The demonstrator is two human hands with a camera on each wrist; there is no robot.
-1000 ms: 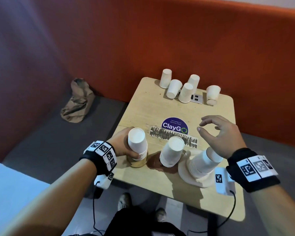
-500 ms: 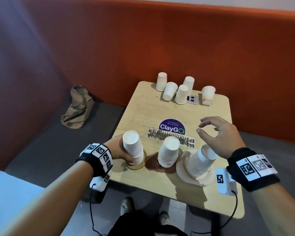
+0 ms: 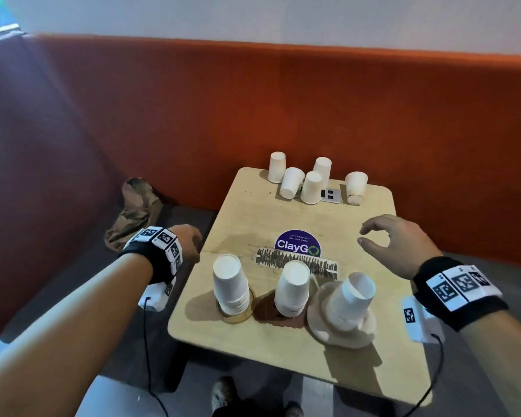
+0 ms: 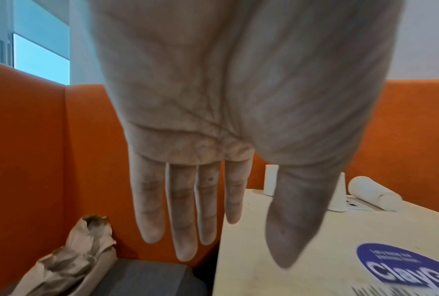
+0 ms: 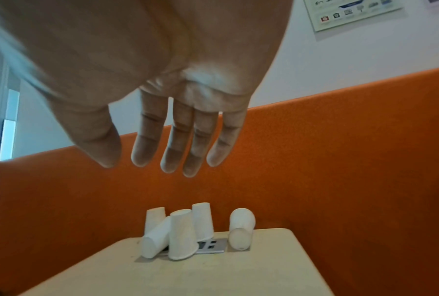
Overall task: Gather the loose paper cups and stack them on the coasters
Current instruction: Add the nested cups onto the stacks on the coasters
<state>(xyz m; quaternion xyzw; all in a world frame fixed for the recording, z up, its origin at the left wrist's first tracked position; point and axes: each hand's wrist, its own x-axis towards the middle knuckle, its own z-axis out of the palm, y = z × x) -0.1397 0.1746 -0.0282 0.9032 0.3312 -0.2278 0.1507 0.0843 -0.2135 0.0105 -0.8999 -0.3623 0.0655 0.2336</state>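
Paper cups (image 3: pixel 310 182), 5 loose, crowd the bench's far edge, 2 lying tipped. Your right hand (image 3: pixel 400 245) hovers, fingers spread, empty; your left hand (image 3: pixel 190 240) likewise. Reaching in could roll one off or topple the 3 stacks (image 3: pixel 292 288) on the coasters (image 3: pixel 342 326).

- Wood table (image 3: pixel 247 212), rounded corners.
- Near edge: 3 coasters in a row, each with an upside-down cup stack: left stack (image 3: pixel 230 284), middle stack (image 3: pixel 292 287), right stack (image 3: pixel 351 299).
- Centre: ClayGo sticker (image 3: pixel 297 244), scribbled strip (image 3: pixel 295 261) just below it.
- Far edge: 5 loose cups (image 3: pixel 312 188) around a socket plate (image 3: pixel 331 195).
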